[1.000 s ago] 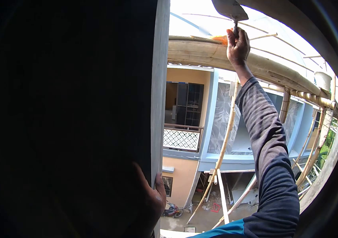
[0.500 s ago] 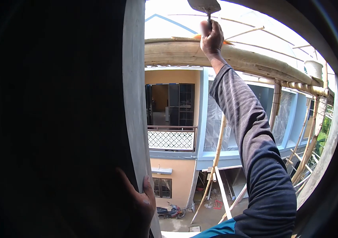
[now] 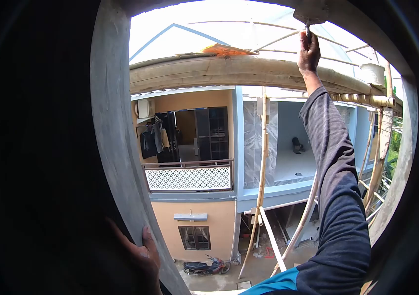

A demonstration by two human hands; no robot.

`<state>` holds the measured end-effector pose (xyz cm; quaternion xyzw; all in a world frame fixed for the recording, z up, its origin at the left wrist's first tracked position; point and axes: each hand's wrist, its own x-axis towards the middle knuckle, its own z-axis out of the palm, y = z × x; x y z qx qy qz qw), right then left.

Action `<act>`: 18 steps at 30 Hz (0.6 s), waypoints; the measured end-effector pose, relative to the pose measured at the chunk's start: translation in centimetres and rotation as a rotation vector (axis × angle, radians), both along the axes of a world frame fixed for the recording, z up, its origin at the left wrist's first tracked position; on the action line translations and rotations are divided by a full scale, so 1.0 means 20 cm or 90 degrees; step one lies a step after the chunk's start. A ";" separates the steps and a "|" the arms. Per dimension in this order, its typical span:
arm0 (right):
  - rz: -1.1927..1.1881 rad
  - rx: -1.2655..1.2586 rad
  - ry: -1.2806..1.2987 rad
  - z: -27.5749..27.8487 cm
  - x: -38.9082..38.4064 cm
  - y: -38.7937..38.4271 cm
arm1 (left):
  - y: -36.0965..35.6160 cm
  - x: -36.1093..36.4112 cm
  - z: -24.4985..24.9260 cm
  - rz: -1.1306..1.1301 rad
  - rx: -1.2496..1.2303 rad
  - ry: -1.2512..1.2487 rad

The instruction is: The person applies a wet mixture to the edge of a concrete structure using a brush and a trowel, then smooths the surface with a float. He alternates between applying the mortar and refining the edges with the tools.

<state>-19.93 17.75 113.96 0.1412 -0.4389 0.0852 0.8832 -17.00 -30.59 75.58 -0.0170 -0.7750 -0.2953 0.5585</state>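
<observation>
High up at the top of the opening, my right hand [image 3: 309, 55] is closed round the handle of a trowel [image 3: 312, 12]. The trowel's blade points upward and overlaps the dark upper edge of the opening [image 3: 263, 4]. My right arm stretches up in a dark grey sleeve. Low on the left, my left hand [image 3: 145, 255] grips the edge of the grey plastered jamb [image 3: 121, 132]. Its thumb lies on the jamb's lit face, while the other fingers are mostly lost in shadow.
Just outside runs a thick horizontal bamboo pole [image 3: 209, 73] with an orange sheet [image 3: 229, 49] on it. A white bucket [image 3: 373, 73] stands on the scaffold at right. Across a drop are a balcony [image 3: 190, 178] and, on the ground, a parked motorbike [image 3: 207, 266].
My right hand has moved right with the trowel along the top of the opening. The view has shifted, showing more of the balcony and left jamb; my left hand remains on the jamb.
</observation>
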 end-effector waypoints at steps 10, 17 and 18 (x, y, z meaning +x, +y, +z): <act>-0.032 0.048 0.013 -0.15 -0.08 -0.06 | 0.01 0.00 0.00 0.067 -0.011 -0.017; -0.131 0.055 0.031 0.03 -0.24 -0.22 | 0.01 0.04 0.01 0.128 -0.045 -0.026; -0.118 0.063 0.034 0.04 -0.22 -0.18 | 0.02 0.04 0.01 0.132 -0.043 -0.030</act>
